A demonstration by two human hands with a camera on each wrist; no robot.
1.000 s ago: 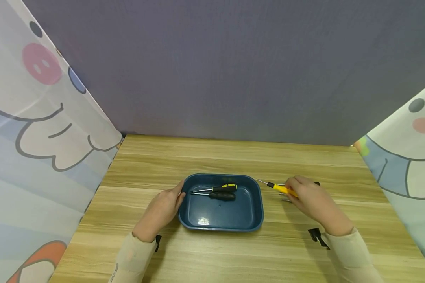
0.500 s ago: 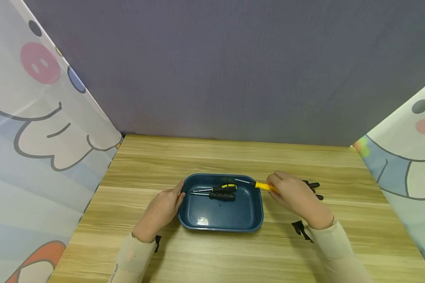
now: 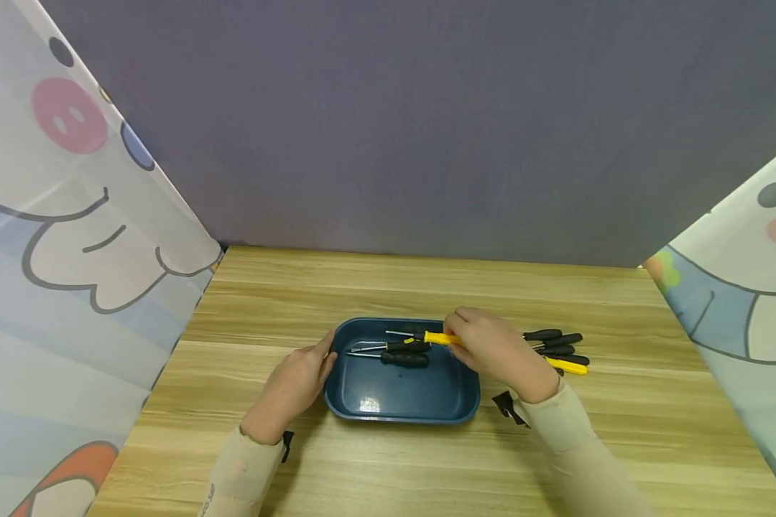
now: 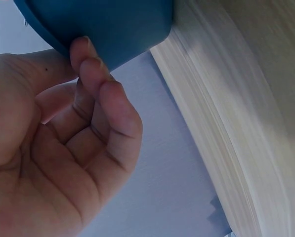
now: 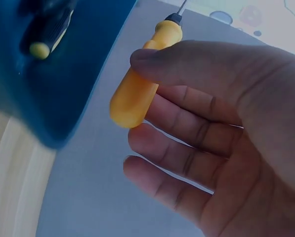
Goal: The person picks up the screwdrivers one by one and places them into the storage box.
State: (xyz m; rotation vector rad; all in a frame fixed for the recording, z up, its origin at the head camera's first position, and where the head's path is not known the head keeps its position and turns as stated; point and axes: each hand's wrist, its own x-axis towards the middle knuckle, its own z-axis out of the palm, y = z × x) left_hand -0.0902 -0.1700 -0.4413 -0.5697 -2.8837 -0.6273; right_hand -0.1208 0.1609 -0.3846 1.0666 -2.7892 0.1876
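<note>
A yellow-handled screwdriver [image 3: 440, 338] is pinched in my right hand [image 3: 491, 346], between thumb and fingers in the right wrist view. It lies level above the far right part of a blue plastic bin [image 3: 401, 418], its shaft pointing left. Two screwdrivers rest inside: a black one with yellow marks [image 3: 397, 347] and a plain black-handled screwdriver [image 3: 406, 359]. My left hand [image 3: 295, 384] grips the bin's left wall, the fingertips [image 4: 90, 66] against its outside in the left wrist view.
Right of the bin, several black-handled screwdrivers [image 3: 559, 350] lie bunched on the wooden table [image 3: 284, 287], with another yellow-handled screwdriver [image 3: 567, 367] at their near side. A grey panel [image 3: 427, 143] rises behind the table, and printed curtains [image 3: 77, 215] hang at both sides.
My right hand has carried the yellow-handled screwdriver leftward from the bunch to over the bin, uncovering the other screwdrivers on the right. My left hand stays at the bin.
</note>
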